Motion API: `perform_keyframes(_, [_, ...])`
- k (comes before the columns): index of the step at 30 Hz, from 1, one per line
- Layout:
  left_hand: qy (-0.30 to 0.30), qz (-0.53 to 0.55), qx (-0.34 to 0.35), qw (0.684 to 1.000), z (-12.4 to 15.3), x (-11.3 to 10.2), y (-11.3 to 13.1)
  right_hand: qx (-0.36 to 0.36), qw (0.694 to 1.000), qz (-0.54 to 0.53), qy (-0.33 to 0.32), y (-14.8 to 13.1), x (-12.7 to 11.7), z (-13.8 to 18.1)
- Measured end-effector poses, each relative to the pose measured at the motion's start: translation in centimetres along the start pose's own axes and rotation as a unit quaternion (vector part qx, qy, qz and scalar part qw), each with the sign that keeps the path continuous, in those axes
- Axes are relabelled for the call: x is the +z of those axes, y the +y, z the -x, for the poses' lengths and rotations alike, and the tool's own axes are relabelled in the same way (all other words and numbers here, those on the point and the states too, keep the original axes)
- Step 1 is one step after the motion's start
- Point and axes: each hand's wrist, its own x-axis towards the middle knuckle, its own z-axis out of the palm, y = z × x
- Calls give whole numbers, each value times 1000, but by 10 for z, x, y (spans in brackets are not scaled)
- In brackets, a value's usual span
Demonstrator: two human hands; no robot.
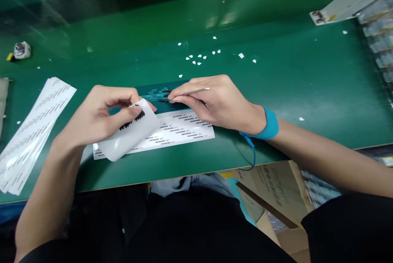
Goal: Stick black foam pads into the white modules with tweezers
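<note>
My left hand (101, 113) is closed on the curled-up end of a white backing sheet (130, 134) that carries small black pieces. My right hand (211, 101) pinches thin metal tweezers (192, 91), their tips touching small black pieces on a dark teal strip (153, 93). A white printed label sheet (181, 128) lies flat under both hands. A blue wrist strap (270, 123) with a coiled blue cord sits on my right wrist.
A stack of white label strips (30, 132) lies at the left on the green mat (276, 91). Several white paper scraps (201, 56) are scattered behind my hands. Clear-bagged parts (379, 37) line the right edge. Cardboard boxes (276, 189) stand below the table's front edge.
</note>
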Motion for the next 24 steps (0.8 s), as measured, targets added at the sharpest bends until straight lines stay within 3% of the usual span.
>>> perform_keyframes(9, [-21, -206, 102, 973, -3, 17, -11, 32, 999, 0, -32, 2, -6, -2])
perform_keyframes(14, [-12, -232, 143, 962, -2, 23, -14, 66, 997, -16, -37, -2, -8, -4])
perform_keyframes(18, [-20, -260, 128, 957, 0, 26, -11, 102, 992, -54, -53, -5, -14, -8])
perform_keyframes(21, [-44, -287, 124, 949, 0, 26, -6, 168, 978, -118, -25, -3, -20, -12])
perform_keyframes(24, [-53, -297, 121, 946, 1, 26, -2, 224, 957, -179, 42, -1, -21, -15])
